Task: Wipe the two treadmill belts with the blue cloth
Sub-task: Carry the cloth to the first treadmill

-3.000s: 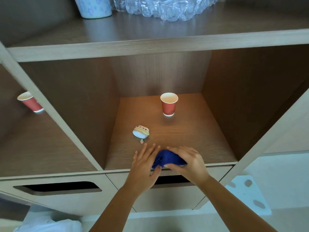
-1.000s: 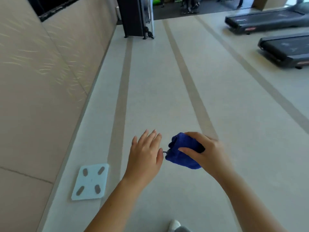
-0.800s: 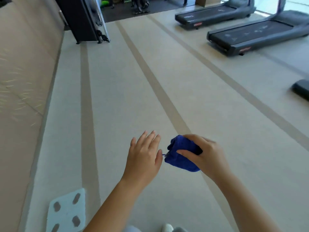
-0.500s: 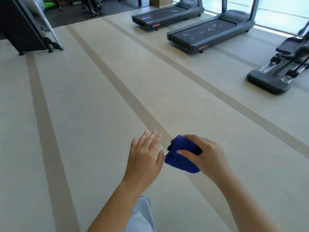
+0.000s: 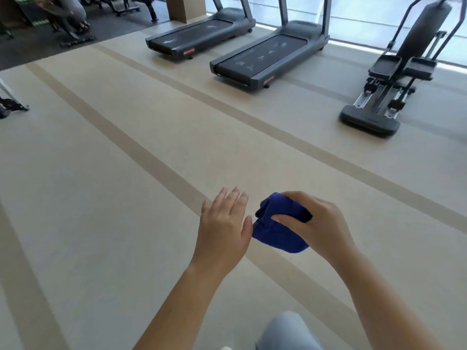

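The blue cloth [image 5: 278,232] is held bunched in the right hand [image 5: 322,224], with thumb and fingers curled round it, above the floor [image 5: 101,178]. The left hand [image 5: 223,227] is held flat with its fingers straight and grips nothing; its thumb lies just beside the cloth. The nearer belt [image 5: 262,56] and the farther belt [image 5: 194,36] are located side by side, well apart from the cloth. A stretch of striped floor is interposed between them. A stepper machine [image 5: 379,102] is positioned right of the nearer belt. A knee [image 5: 285,332] in pale trousers is seen at the bottom edge.

The bunched blue cloth [image 5: 278,232] has left the wooden shelf, gripped in the right hand [image 5: 319,229], and two dark grey treadmills [image 5: 262,55] have come into view ahead.
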